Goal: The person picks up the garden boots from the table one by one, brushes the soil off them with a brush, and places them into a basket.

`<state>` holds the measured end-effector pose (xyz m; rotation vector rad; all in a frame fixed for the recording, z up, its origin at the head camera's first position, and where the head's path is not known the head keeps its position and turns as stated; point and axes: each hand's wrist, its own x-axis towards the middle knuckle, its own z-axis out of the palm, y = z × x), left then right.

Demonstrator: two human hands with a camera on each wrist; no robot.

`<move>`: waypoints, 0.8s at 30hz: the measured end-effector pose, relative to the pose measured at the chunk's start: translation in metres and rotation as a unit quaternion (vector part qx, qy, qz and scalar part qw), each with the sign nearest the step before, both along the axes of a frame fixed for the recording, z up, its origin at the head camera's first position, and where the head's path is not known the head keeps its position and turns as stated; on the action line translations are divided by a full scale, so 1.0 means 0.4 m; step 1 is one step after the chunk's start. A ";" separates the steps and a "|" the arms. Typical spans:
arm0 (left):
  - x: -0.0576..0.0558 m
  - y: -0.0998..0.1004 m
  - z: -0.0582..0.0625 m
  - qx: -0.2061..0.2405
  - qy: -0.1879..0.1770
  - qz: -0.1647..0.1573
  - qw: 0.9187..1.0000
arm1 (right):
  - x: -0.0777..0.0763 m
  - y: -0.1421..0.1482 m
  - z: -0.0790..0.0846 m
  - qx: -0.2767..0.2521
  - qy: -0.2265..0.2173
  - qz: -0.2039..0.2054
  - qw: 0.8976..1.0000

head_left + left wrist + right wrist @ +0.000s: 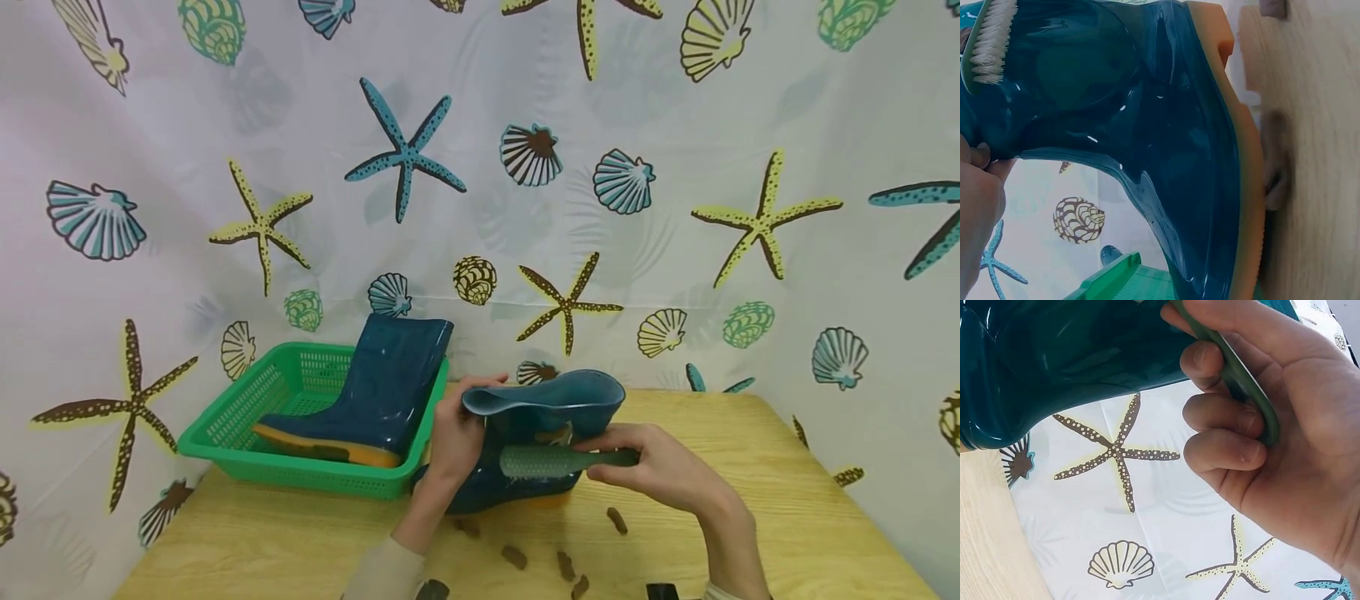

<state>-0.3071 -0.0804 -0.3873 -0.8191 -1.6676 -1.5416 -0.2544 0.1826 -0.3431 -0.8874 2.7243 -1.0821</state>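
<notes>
A dark blue rubber boot (pixel 517 427) with an orange sole is held over the table, its opening upward and its toe to the left. My left hand (pixel 456 433) grips the upper shaft on the toe side; its fingers and thumb pinch the edge in the left wrist view. In my right hand (pixel 660 467) is a green scrub brush (pixel 543 461), fingers curled round its handle (pixel 1244 384). The brush's white bristles (pixel 992 47) lie alongside the shaft; whether they touch it I cannot tell.
To the left, a green plastic basket (pixel 292 475) holds a second blue boot (pixel 390 383) with an orange sole. Several small brown pieces (pixel 513 557) lie on the wooden table (pixel 697 517) in front of the held boot. A curtain (pixel 465 225) printed with shells and starfish hangs behind.
</notes>
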 end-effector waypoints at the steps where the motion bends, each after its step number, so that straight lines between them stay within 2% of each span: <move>1: 0.002 0.001 0.003 0.004 0.002 -0.004 1.000 | -0.001 0.001 -0.001 0.000 0.000 -0.001 1.000; 4: -0.007 0.007 -0.001 0.015 0.005 -0.015 1.000 | -0.002 0.004 -0.003 0.002 -0.001 -0.001 1.000; 9: -0.042 0.015 -0.031 0.027 0.002 -0.027 0.999 | -0.005 0.008 -0.006 0.008 0.000 -0.002 1.000; 13: -0.049 0.009 -0.036 0.015 -0.010 -0.031 0.999 | -0.010 0.010 -0.005 0.010 -0.007 -0.011 1.000; 18: -0.037 0.000 -0.028 -0.007 -0.076 -0.012 0.997 | -0.017 0.015 -0.012 0.011 -0.012 -0.028 0.999; 22: -0.033 -0.007 -0.029 -0.012 -0.148 -0.010 0.989 | -0.023 0.020 -0.023 0.011 -0.012 -0.037 0.999; 24: -0.036 -0.012 -0.033 -0.014 -0.173 -0.022 0.985 | -0.025 0.021 -0.029 0.012 -0.006 -0.041 0.999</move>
